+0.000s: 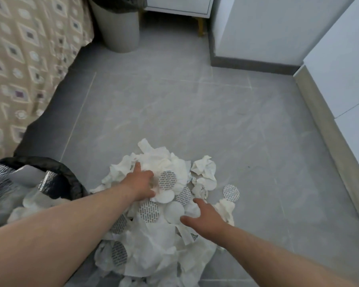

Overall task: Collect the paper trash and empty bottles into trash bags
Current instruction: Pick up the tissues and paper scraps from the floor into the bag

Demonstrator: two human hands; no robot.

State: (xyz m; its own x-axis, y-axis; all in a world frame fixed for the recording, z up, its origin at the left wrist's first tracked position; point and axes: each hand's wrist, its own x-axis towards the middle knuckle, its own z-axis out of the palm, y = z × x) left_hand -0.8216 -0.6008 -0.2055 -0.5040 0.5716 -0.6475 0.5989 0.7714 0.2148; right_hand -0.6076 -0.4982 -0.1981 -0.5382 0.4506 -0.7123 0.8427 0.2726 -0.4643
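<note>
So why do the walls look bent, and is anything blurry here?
Head view: the wide-angle lens bows the baseboard and bed cover at the edges; the cover is smeared; light is soft and even, with no glare; the paper pile and both hands, left hand and right hand, look fairly sharp.

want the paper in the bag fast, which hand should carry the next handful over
Left. The left hand already rests on the paper pile, and the black trash bag sits open on that side; the right hand is farther.
</note>
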